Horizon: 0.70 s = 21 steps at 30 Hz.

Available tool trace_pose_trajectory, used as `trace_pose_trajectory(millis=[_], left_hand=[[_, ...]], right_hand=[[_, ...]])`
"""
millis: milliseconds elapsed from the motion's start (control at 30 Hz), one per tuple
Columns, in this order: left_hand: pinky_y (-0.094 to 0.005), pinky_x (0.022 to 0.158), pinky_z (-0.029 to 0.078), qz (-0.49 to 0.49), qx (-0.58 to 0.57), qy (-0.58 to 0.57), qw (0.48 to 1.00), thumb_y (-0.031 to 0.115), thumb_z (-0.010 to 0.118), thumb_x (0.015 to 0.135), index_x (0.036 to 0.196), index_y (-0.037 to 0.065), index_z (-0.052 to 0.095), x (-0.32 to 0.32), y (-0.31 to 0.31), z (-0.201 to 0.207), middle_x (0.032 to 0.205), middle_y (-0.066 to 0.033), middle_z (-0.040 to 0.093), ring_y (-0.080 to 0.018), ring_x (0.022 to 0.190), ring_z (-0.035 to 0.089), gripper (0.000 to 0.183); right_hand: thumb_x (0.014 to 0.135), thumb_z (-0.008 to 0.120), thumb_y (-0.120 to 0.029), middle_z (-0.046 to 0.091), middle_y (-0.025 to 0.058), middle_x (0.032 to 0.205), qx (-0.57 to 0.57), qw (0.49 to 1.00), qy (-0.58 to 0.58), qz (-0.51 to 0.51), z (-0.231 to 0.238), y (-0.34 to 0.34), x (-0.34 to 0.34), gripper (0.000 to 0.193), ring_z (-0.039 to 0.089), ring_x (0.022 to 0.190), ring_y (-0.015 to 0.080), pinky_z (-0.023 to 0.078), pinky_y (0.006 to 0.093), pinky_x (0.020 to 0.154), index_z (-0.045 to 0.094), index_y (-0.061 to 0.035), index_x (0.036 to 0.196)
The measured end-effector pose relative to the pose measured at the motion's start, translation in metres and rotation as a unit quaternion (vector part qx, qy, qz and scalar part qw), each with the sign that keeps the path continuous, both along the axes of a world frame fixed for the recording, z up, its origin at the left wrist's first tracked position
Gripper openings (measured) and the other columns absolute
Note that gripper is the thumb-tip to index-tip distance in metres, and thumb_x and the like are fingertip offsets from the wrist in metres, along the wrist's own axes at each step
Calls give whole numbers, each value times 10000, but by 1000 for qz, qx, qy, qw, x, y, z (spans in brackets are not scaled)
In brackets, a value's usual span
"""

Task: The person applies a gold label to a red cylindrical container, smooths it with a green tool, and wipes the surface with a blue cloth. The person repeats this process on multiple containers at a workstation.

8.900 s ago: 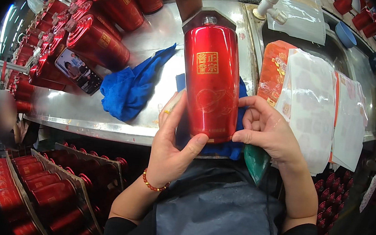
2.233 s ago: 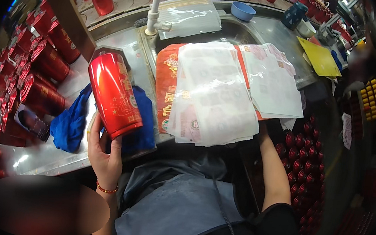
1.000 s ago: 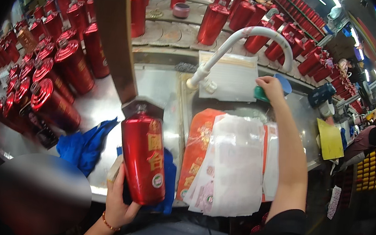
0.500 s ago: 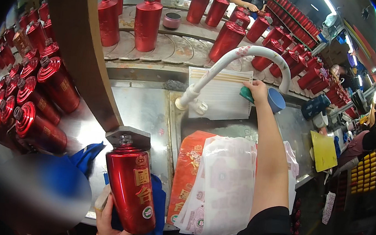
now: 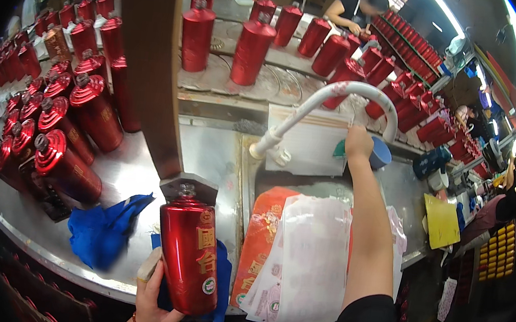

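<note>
A shiny red bottle [image 5: 185, 257] with gold characters and a small round sticker stands slightly tilted at the front. My left hand [image 5: 156, 304] is closed around its lower side, with a small beige block [image 5: 149, 264] held by the fingers. A blue cloth [image 5: 224, 283] lies partly hidden behind the bottle. Across the sink, my right arm reaches out. My right hand [image 5: 358, 143] is closed on a small green piece [image 5: 339, 148], mostly covered by the fingers, beside a blue cup [image 5: 381, 154]. Under that hand lies a white ribbed sheet [image 5: 303, 147].
A curved white faucet [image 5: 315, 98] arches over the sink. Printed translucent sheets [image 5: 313, 261] overlap a red sheet [image 5: 256, 236]. Red bottles [image 5: 254, 50] stand along the conveyor, and more [image 5: 69, 166] crowd the left. A blue rag [image 5: 103, 226] lies nearby; a co-worker [image 5: 355, 11] is behind.
My view has shifted left, and conveyor bottles appear farther right. A blurred round shape at lower left is gone, uncovering the blue rag. Both hands keep their holds; the right is beside the cup.
</note>
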<state>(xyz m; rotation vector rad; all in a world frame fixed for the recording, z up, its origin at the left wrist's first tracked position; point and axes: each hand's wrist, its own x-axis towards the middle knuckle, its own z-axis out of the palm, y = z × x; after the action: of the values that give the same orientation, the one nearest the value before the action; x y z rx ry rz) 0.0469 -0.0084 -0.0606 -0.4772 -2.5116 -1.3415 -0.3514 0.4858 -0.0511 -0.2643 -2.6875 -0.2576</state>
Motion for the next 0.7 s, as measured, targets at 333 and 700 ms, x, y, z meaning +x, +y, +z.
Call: trace_pose_trajectory(millis=[333, 700], left_hand=[[-481, 1195, 307, -12, 6, -15, 1000, 341, 884, 779, 1554, -69, 310, -7, 7, 4, 1562, -280, 354, -423, 1453, 355, 1048], [-376, 1056, 462, -273, 175, 12, 946, 376, 900, 800, 1532, -25, 420, -1, 53, 119, 1318, -191, 603, -297, 1225, 595, 963]], right_hand=[[915, 606, -135, 688, 117, 934, 127, 972, -93, 177, 30, -34, 87, 121, 733, 811, 329, 605, 433, 721, 711, -82, 882], [968, 646, -196, 670, 45, 1014, -159, 594, -487, 621, 197, -208, 346, 238, 697, 895, 255, 574, 386, 687, 651, -139, 1199]])
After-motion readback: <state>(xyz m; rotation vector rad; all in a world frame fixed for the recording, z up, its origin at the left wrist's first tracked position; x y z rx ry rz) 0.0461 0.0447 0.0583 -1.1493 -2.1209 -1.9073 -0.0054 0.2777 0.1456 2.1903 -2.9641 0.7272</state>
